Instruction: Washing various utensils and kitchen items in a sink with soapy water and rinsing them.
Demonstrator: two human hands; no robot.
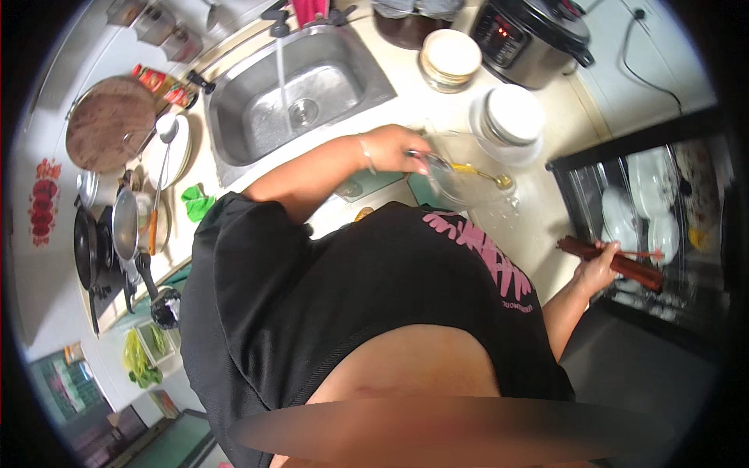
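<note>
My left hand (pixel 398 150), with a bracelet at its wrist, grips a blurred metal utensil (pixel 434 161) with a dark end. It is over the near left side of a clear bowl or tray (pixel 468 190) on the counter. A gold-coloured spoon or fork (pixel 497 180) with a yellow handle lies there, beside drops of water. My right hand (pixel 598 269) is closed around a bundle of dark red-brown chopsticks (pixel 638 273). A thinner red stick juts out beside them. This hand is at the open dish cabinet (pixel 562 175), above white dishes (pixel 621 219).
Water runs from the tap (pixel 279 28) into a steel sink (pixel 357 76). Stacked white bowls (pixel 515 114), lidded or stacked pale dishes (pixel 450 55) and an electric pressure cooker (pixel 529 44) stand at the back right. Pans (pixel 86 245), plates (pixel 181 146) and a round board (pixel 108 124) crowd the left.
</note>
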